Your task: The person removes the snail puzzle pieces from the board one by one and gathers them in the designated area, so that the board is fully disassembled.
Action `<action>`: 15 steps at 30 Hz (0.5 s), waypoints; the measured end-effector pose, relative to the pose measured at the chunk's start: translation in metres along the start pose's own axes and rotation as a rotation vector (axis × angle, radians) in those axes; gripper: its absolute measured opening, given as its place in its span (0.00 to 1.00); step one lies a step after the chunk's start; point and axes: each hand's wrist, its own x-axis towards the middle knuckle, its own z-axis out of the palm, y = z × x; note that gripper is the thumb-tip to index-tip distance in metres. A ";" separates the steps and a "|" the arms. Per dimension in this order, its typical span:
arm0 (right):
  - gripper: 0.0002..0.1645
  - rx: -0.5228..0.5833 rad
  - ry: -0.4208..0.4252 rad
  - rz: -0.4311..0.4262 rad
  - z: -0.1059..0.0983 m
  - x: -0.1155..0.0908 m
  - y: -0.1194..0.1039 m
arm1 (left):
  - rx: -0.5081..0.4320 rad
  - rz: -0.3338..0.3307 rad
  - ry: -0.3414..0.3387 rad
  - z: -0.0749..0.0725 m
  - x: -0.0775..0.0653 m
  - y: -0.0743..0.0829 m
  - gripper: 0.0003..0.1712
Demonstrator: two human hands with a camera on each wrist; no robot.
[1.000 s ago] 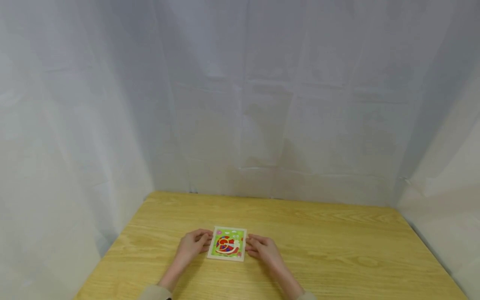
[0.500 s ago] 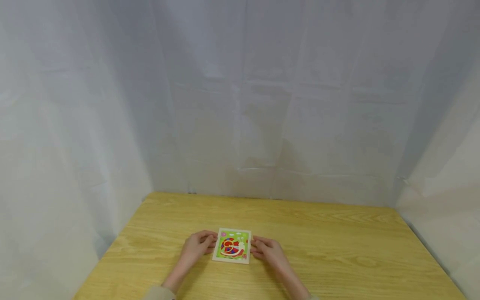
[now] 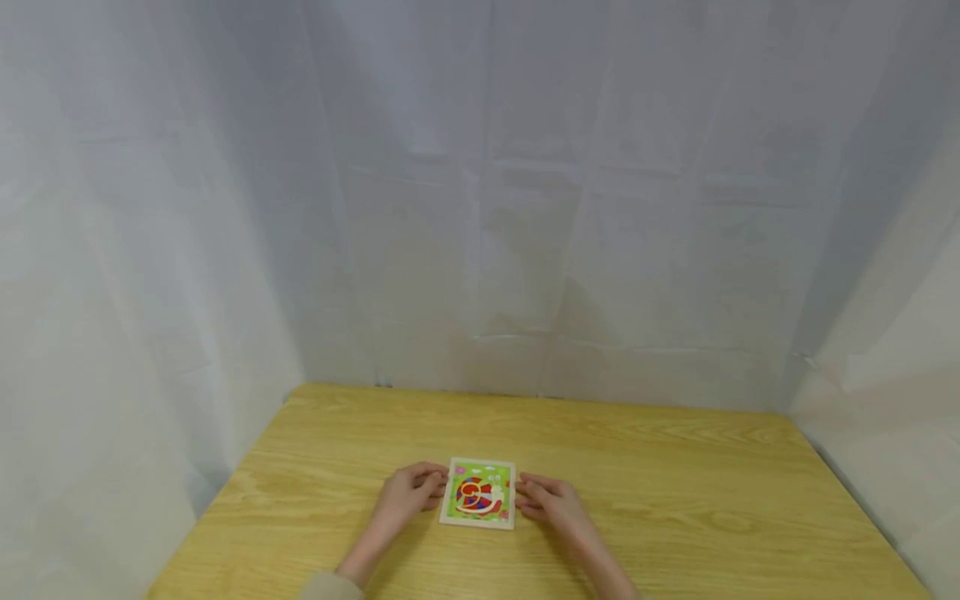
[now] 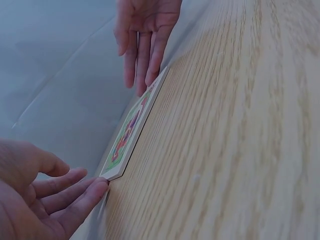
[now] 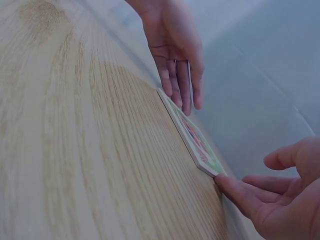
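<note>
A small square picture puzzle [image 3: 478, 493] with a pale wooden frame lies flat on the table. It shows a snail with a red, blue and purple shell on green. My left hand [image 3: 408, 493] is at its left edge; in the left wrist view the fingertips [image 4: 100, 184] touch the near corner of the frame. On the opposite side my right hand [image 3: 553, 502] has its fingertips [image 5: 220, 181] against the right edge. Both hands have fairly straight, relaxed fingers, thumbs held off the board, with the puzzle between them.
The wood-grain table [image 3: 675, 500] stretches out around the hands. Pale hanging sheets [image 3: 480, 208] enclose it at the back and on both sides.
The puzzle has slid to the right and slightly toward the person, with both hands moving along at its sides.
</note>
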 end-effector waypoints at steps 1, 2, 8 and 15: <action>0.28 -0.002 0.002 0.004 -0.001 -0.001 0.000 | -0.006 -0.001 -0.006 0.001 0.000 0.001 0.14; 0.28 -0.005 0.004 0.006 -0.003 -0.001 0.000 | -0.012 0.000 -0.012 0.002 0.000 0.001 0.15; 0.28 -0.012 0.006 0.006 -0.011 -0.004 0.000 | -0.017 0.015 -0.039 0.008 -0.001 0.004 0.15; 0.28 -0.015 0.025 0.013 -0.019 -0.008 -0.001 | -0.021 0.031 -0.066 0.015 -0.001 0.008 0.15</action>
